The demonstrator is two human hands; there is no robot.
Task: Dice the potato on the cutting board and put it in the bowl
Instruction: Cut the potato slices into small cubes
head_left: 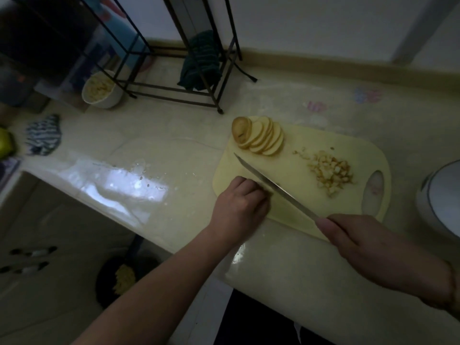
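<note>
Dimly, right hand [361, 241] gripping knife [273, 186], unlabelled

The pale countertop [154, 155] is carrying a yellow cutting board [293, 170] beneath both hands. A white bowl [100, 92] is sitting far beyond the left hand, beside a black wire rack [174, 90]. A striped cloth [43, 134] is lying far left.

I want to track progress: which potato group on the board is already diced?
The pile on the board's right side, near its handle hole, is small cubes. The fanned group at the far left corner is still round slices.
</note>
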